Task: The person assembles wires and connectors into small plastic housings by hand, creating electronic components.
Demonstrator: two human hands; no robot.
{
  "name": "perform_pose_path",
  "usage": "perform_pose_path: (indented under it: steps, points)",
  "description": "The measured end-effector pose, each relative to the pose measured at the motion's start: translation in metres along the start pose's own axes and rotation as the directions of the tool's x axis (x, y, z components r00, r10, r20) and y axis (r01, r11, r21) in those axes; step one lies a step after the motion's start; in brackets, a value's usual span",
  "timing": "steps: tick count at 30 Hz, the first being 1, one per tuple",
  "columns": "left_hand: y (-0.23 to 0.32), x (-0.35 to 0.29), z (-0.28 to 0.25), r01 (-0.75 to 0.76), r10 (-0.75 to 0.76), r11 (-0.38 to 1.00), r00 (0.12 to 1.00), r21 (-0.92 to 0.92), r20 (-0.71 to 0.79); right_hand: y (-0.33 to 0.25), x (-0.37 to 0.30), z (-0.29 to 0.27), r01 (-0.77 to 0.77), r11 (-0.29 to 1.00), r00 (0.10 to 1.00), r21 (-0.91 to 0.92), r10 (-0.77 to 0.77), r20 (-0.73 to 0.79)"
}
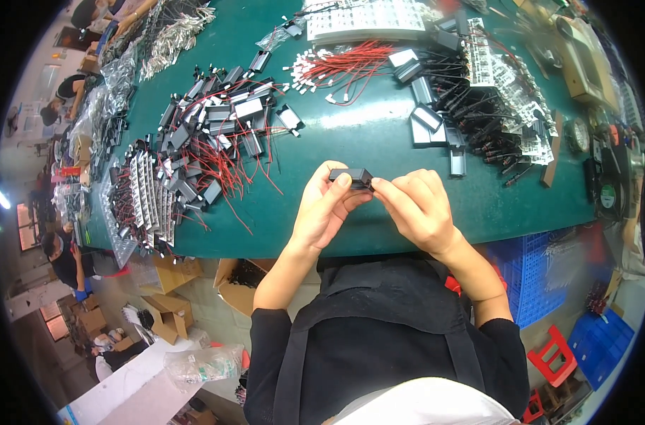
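Observation:
Above the near edge of the green table [365, 142], my left hand [318, 211] grips a small black rectangular casing [350, 174] between thumb and fingers. My right hand [419, 207] is closed in a pinch at the casing's right end. Whatever its fingertips hold there is too small to make out. To the left lies a heap of similar dark casings [219, 113] with red wires [227, 170]. Several more casings [426, 117] sit beyond my right hand, next to a pile of black cables [471, 117].
Red wires with white connectors [347, 64] lie at the far middle, before a stack of white panels [365, 23]. White strips [152, 198] stand at the left edge. Below the table are an open cardboard box [230, 283] and blue crates [531, 276]. Other people work at far left.

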State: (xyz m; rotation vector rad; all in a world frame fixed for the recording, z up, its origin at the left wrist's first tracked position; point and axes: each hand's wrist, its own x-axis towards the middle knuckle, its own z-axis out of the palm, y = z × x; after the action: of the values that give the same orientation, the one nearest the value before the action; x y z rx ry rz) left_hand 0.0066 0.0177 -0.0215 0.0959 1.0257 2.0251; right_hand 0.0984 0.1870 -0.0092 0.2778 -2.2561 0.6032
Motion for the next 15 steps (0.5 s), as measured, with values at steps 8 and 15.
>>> perform_pose_path:
  steps: [8,15]
  points:
    - [-0.014,0.002,0.006,0.037,-0.023,0.981,0.997,0.189,-0.075,-0.002,0.001,-0.001,-0.358,0.866,0.907,0.350,0.232,0.353]
    - [-0.003,0.012,0.000,-0.533,0.644,0.315,0.728,0.785,0.236,0.011,-0.004,0.001,-0.327,0.914,0.931,0.238,0.269,0.246]
